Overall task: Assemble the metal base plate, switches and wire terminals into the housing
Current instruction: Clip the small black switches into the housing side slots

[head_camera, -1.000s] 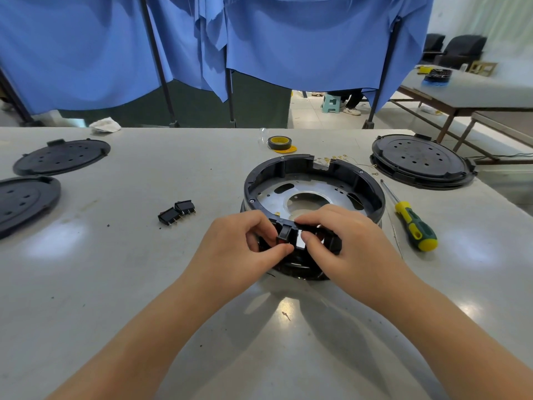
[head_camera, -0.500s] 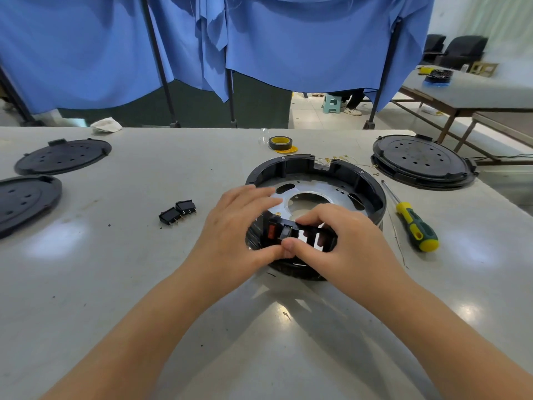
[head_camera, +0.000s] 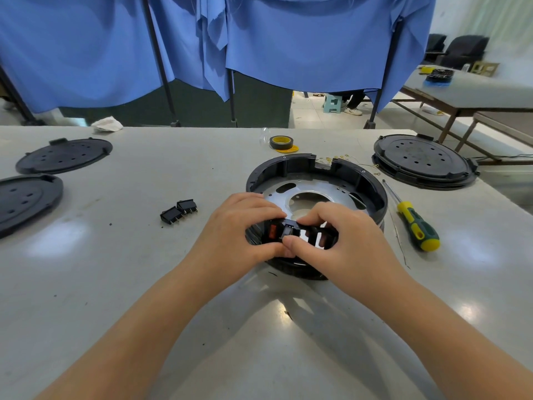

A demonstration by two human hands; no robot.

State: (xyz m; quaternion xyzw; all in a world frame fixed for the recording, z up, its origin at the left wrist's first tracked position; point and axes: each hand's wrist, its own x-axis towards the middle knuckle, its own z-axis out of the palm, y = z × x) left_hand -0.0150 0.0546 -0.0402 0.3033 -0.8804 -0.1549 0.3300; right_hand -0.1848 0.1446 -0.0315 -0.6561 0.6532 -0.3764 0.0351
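The round black plastic housing (head_camera: 315, 171) sits on the pale grey surface (head_camera: 115, 284) with the circular metal base plate (head_camera: 326, 187) already lying inside it. Compared with one second ago, the left hand (head_camera: 236, 229) has shifted from pinching at the near wall to bracing it: its fingers now curl over the rim and its thumb presses from the front. A switch with an orange rocker (head_camera: 272, 232), previously covered, now shows seated in the leftmost slot. The right hand (head_camera: 340, 238) pinches a small black rocker switch (head_camera: 288, 230) between thumb and forefinger at the adjoining slot; whether it is fully home cannot be told. The open slots (head_camera: 317, 236) to its right remain unfilled. This suggests the second switch is being pressed in. Two spare black switches (head_camera: 178, 212) wait on the surface to the left, and the thin wires with brass terminals (head_camera: 337, 160) lie behind the housing, not yet fitted. A green-and-yellow screwdriver (head_camera: 415, 225) lies to the right.
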